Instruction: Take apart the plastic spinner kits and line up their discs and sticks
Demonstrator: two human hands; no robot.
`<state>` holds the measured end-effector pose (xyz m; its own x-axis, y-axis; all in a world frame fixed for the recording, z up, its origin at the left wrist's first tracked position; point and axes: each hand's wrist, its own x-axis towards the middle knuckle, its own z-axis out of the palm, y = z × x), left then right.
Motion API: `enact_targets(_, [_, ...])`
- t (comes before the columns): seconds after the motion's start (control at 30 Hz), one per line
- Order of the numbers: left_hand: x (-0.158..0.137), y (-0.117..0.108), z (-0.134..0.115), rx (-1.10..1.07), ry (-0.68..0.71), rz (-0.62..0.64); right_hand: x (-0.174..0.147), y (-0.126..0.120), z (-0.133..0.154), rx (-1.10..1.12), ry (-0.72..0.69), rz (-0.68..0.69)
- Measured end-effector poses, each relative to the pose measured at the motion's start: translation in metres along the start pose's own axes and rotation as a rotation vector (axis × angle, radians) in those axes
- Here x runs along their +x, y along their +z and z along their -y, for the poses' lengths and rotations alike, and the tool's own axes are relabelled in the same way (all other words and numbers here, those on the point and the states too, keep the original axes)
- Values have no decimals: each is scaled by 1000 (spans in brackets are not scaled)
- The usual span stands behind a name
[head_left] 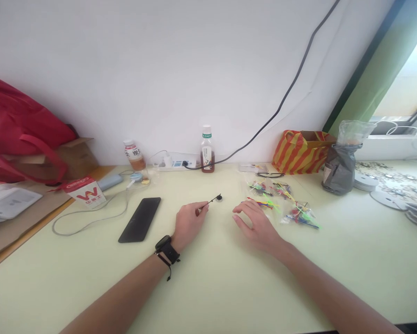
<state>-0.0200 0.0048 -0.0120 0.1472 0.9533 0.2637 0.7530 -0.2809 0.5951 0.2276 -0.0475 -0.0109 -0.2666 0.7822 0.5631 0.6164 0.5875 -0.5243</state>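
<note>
My left hand [189, 222], with a black watch on the wrist, pinches a thin dark stick [212, 200]. The stick's far end meets or overlaps a small round black piece [218, 198] with a pale base; I cannot tell whether they are joined. To the right of these, my right hand [256, 227] hovers low over the table with its fingers apart and nothing in them. Just beyond its fingers lie thin coloured plastic pieces [264, 202] in red, yellow and green. Clear bags of similar parts [302, 214] rest farther right.
A black phone [140, 220] lies left of my left hand. Along the wall stand a tea bottle [207, 150], a power strip [180, 163] and another bottle [134, 155]. A striped bag [301, 150] and grey bag [339, 169] stand at right. A red-white box [85, 191] is left.
</note>
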Motion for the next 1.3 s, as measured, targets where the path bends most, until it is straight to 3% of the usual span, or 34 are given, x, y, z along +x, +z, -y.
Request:
enact_targets(0.5, [-4,-3,-9,96,-1,-92,-1,-1,7,37,-18,101])
enact_targets(0.9, [-5,-2,-11,34,62,-66,-3,0,6,26,-35,138])
enact_targets(1.3, [-6,-3,-14,71,23,-76,-2,1,3,11,-51,146])
